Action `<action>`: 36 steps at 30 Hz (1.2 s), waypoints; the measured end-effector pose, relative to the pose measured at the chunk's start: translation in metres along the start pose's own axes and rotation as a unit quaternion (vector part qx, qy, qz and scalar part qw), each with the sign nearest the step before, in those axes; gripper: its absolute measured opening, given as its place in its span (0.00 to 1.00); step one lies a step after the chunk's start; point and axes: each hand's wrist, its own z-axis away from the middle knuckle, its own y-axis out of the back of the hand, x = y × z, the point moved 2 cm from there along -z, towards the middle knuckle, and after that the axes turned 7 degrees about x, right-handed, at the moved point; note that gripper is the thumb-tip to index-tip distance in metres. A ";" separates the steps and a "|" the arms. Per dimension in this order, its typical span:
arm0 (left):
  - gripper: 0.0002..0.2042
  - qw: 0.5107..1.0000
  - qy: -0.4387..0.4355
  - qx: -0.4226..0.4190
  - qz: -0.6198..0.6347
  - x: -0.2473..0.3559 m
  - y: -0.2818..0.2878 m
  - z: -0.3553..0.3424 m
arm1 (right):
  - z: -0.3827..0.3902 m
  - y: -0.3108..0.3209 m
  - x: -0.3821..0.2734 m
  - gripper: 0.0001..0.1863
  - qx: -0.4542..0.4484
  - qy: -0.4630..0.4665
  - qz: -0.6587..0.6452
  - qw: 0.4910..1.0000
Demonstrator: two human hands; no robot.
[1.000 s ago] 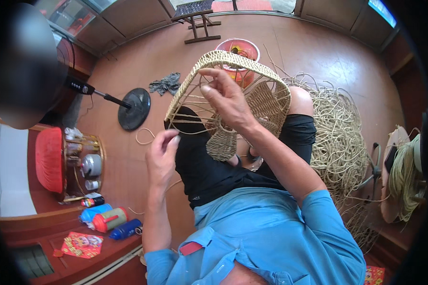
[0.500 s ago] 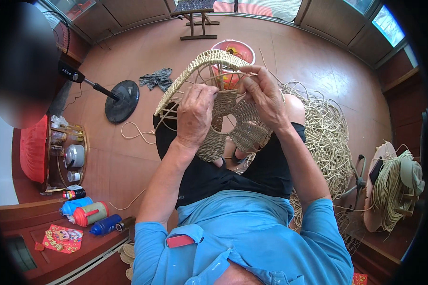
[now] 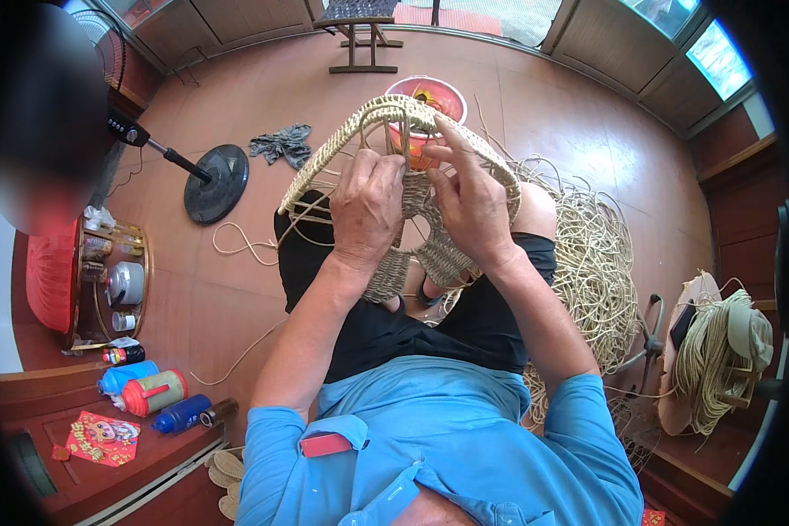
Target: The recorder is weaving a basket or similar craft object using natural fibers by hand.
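On my lap rests a half-made straw weaving. It has a thick braided rim point(image 3: 394, 107) arched at the far side and tightly woven petal-like panels point(image 3: 447, 254) around a central hole. Several upright straw cords run between the rim and the panels. My left hand point(image 3: 366, 206) is closed, its fingertips pinching the work beside these cords. Close by on the right, my right hand point(image 3: 475, 210) has its index finger stretched up to the rim. Its thumb and middle finger bend in at the top of a panel, against the cords. The fingertips partly hide what they grip.
A big heap of loose straw cord point(image 3: 587, 263) lies right of my legs, with a wound coil point(image 3: 719, 359) beyond it. A red-and-white basin point(image 3: 451, 95) stands ahead. A fan base point(image 3: 216, 184), a grey cloth point(image 3: 280, 145) and several bottles point(image 3: 153, 392) are at left.
My right hand has shifted left toward my left hand, and its index finger now reaches up to the rim. My left hand stays at the work. The whole view has shifted slightly.
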 end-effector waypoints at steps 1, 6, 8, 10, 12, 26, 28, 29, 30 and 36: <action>0.07 1.000 0.009 -0.019 0.007 0.002 0.002 -0.001 | 0.000 -0.005 -0.001 0.41 -0.003 0.025 0.021 0.999; 0.08 0.999 0.018 -0.048 0.018 0.006 0.005 -0.001 | -0.011 -0.024 0.000 0.44 -0.034 0.010 0.026 0.999; 0.08 0.998 0.024 -0.053 0.017 0.003 0.006 0.000 | -0.012 -0.027 -0.004 0.43 -0.035 0.013 0.023 0.999; 0.07 0.998 0.026 -0.040 0.028 0.002 0.007 -0.001 | -0.011 -0.030 -0.006 0.43 -0.038 0.016 0.023 0.999; 0.07 0.998 0.028 -0.028 0.041 0.004 0.008 0.001 | -0.006 -0.029 -0.006 0.40 0.025 0.024 0.032 0.999; 0.09 0.995 -0.063 -0.042 0.068 0.023 -0.017 -0.003 | -0.002 0.118 0.069 0.35 0.046 -0.304 -0.280 0.910; 0.08 0.994 -0.065 -0.041 0.072 0.025 -0.019 -0.005 | 0.006 0.175 0.100 0.35 0.104 -0.308 -0.279 0.904; 0.07 0.995 -0.052 -0.043 0.069 0.026 -0.018 -0.005 | 0.012 0.208 0.118 0.35 0.129 -0.305 -0.258 0.908; 0.06 0.996 -0.039 -0.045 0.068 0.027 -0.020 -0.005 | 0.020 0.244 0.139 0.35 0.175 -0.306 -0.226 0.908; 0.05 0.996 -0.013 -0.064 0.059 0.028 -0.014 -0.013 | 0.118 0.442 0.245 0.25 0.407 -0.357 -0.231 0.809</action>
